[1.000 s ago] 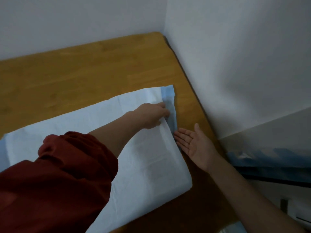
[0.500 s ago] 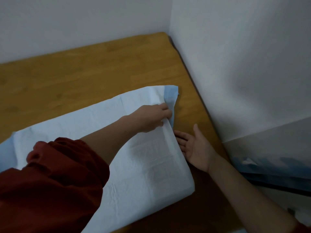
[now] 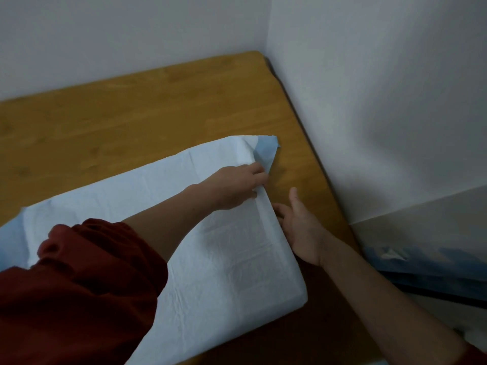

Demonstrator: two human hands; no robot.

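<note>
Crossing from the near left, the arm in the red sleeve (image 3: 79,285) stretched over the white pad (image 3: 232,259), which lay spread on the wooden table (image 3: 131,114) from the left side to near the right wall (image 3: 369,101). The left hand (image 3: 234,187) had kept its place at the pad's right edge, fingers curled and pinching that edge just near of the far corner. That blue corner (image 3: 266,151), a flat strip a second earlier, had now bunched into a small raised triangle, which suggests the pinch had drawn the edge up and inward. Further right, the right hand (image 3: 300,227), which a second before had rested palm-up just beside the pad with its fingers in full view, had slid leftward so that its fingers went under the right edge; the thumb stood free and the palm faced up, fingers seemingly relaxed, though their tips were hidden by the pad. Judging from this, the edge was being lifted, probably to turn or fold it leftward, and the crumpled corner would likely need smoothing.
</note>
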